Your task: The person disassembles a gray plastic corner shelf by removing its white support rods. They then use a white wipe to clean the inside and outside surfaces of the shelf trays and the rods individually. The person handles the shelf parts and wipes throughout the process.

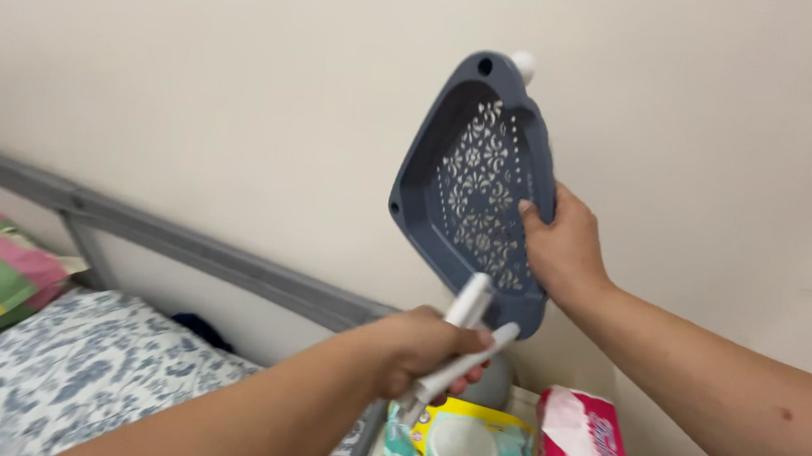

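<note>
left hand [421,348] | bare, no rings | right hand [562,244] | bare forearm, no sleeve

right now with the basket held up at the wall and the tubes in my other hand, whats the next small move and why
Probably lift the grey perforated basket slightly so its top hole meets the white wall hook. The right hand grips its lower edge against the wall, tilted, and the hook shows just above the rim. The left hand is full with white tubes.

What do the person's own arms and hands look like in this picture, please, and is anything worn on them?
Both arms come in bare from the lower edge of the head view: no sleeves, gloves, watch or bracelet show. The left hand and the right hand carry no rings that can be seen. The right forearm has a small dark spot near the elbow end. No cables or markings show on either arm.
</note>
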